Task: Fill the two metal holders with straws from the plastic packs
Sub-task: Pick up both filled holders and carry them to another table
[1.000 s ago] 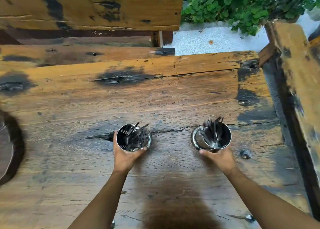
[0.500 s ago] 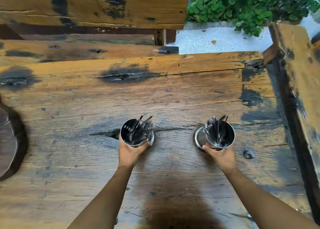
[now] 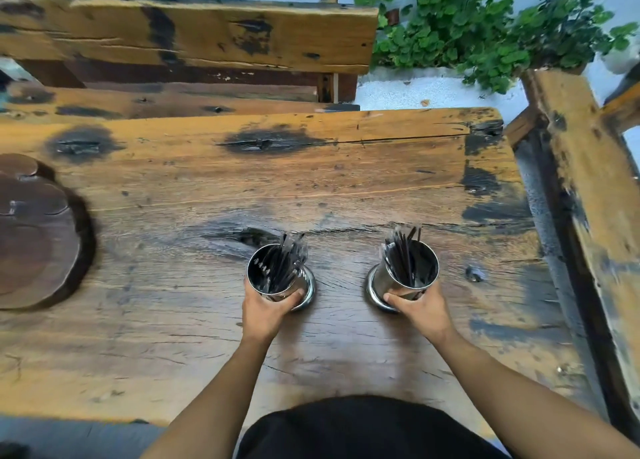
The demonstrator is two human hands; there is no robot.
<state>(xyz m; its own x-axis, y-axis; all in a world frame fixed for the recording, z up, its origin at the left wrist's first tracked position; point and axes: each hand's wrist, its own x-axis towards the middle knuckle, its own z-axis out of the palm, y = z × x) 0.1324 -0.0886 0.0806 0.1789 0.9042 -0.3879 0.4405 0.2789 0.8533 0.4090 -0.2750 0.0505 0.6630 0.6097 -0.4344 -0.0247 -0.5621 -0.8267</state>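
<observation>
On the wooden table (image 3: 346, 181), near side, right of centre: two metal holders, upright, set apart with bare board between them.

Item 1: left holder (image 3: 277, 275). Polished steel cup on a flared foot; dark straws (image 3: 284, 261) inside, leaning up and to the right, tips past the rim. Left hand (image 3: 266, 311) grips its near wall, thumb curled round the right side, fingers hidden behind the cup.

Item 2: right holder (image 3: 412, 271). Same pattern; dark straws (image 3: 403, 250) bunched at its left wall, tips above the rim. Right hand (image 3: 420, 308) grips the near wall, thumb pressed on the left side, fingers wrapped out of view.

Item 3: round dark wooden board (image 3: 38, 236), at the table's left edge, well apart from both holders.

Item 4: wooden bench (image 3: 194, 39), beyond the far edge of the table, back plank raised.

Item 5: second bench (image 3: 595, 195), along the right edge, a narrow gap between it and the tabletop.

Item 6: green plant (image 3: 485, 28), far right corner, past the table.

Open board: a broad bare stretch from the holders to the far edge, and leftward to the round board. Right holder stands nearer the table's right edge.
</observation>
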